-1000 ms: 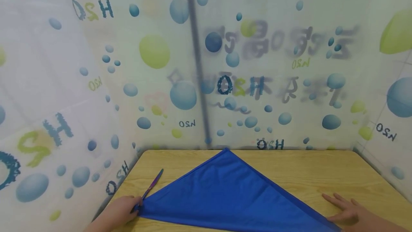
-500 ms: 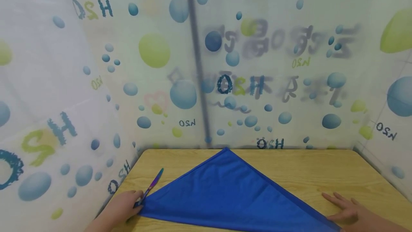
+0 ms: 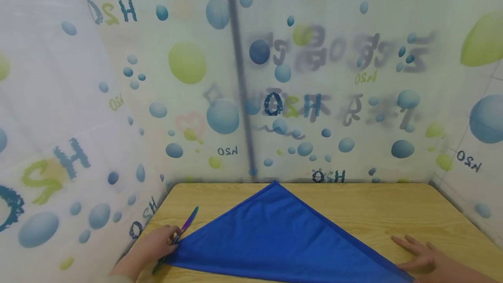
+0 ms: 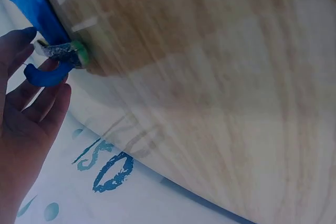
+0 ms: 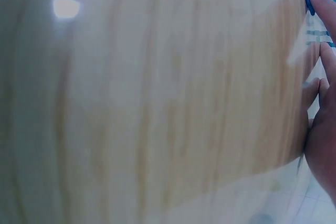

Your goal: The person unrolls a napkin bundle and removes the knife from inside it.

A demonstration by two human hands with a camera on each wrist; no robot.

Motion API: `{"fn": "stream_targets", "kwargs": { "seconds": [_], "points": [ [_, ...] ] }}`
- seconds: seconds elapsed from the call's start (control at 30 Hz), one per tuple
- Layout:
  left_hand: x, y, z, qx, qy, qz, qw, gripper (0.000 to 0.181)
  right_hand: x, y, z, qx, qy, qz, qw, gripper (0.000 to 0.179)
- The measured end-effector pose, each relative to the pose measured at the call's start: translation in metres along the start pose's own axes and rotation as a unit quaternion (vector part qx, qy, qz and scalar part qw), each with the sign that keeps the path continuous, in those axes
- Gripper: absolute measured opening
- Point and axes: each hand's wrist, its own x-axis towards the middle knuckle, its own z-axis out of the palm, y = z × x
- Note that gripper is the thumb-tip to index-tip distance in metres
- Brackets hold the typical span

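A blue cloth [image 3: 271,235] lies folded in a triangle on the wooden table, its peak at the far edge. At its left corner my left hand [image 3: 157,243] grips a pair of scissors [image 3: 190,221] with a purple-teal blade pointing away from me. In the left wrist view, my fingers curl around a blue curved scissors handle [image 4: 50,77]; the cloth [image 4: 31,3] runs close behind it. My right hand [image 3: 432,259] lies by the cloth's right edge with fingers extended and the thumb at the cloth. The right wrist view cuts off most of that hand [image 5: 323,114].
The wooden table [image 3: 377,204] reaches back to a patterned curtain [image 3: 338,121] printed with bubbles and letters. A similar sheet [image 3: 59,112] stands along the left side.
My left hand shifts slightly forward around the scissors, and a dark part of them now shows below the hand. The right hand and cloth stay put.
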Motion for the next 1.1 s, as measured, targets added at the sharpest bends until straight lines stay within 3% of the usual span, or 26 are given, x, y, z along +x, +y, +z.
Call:
{"fn": "stream_targets", "kwargs": {
  "seconds": [0.13,0.33,0.47,0.6,0.8,0.9,1.03,1.1],
  "points": [
    [0.007,-0.007,-0.002,-0.054,-0.033,0.018,0.9978,0.029,-0.001,-0.001,-0.001,0.020,0.003,0.005,0.9998,0.054],
    [0.009,-0.020,-0.009,-0.140,-0.063,0.066,0.9859,0.038,0.001,-0.002,0.000,0.001,0.020,-0.011,0.9997,0.052],
    [0.014,-0.020,-0.013,-0.167,-0.089,0.029,0.9816,0.041,0.001,-0.002,0.001,-0.016,0.028,-0.020,0.9993,0.053],
    [0.020,-0.018,-0.012,-0.160,-0.108,-0.005,0.9812,0.044,0.000,-0.002,0.001,0.006,0.024,-0.021,0.9995,0.053],
    [0.019,-0.019,-0.014,-0.177,-0.131,0.024,0.9752,0.045,0.001,-0.002,-0.001,0.020,0.010,0.000,0.9997,0.052],
    [0.019,-0.021,-0.015,-0.191,-0.140,0.027,0.9712,0.046,0.001,-0.002,-0.002,-0.021,0.007,-0.005,0.9997,0.053],
    [0.021,-0.021,-0.014,-0.194,-0.145,0.003,0.9703,0.047,0.001,-0.004,-0.002,-0.037,0.013,-0.012,0.9992,0.053],
    [0.022,-0.020,-0.014,-0.197,-0.147,-0.001,0.9693,0.047,0.000,-0.005,-0.001,-0.007,0.013,-0.009,0.9999,0.052]
  ]
}}
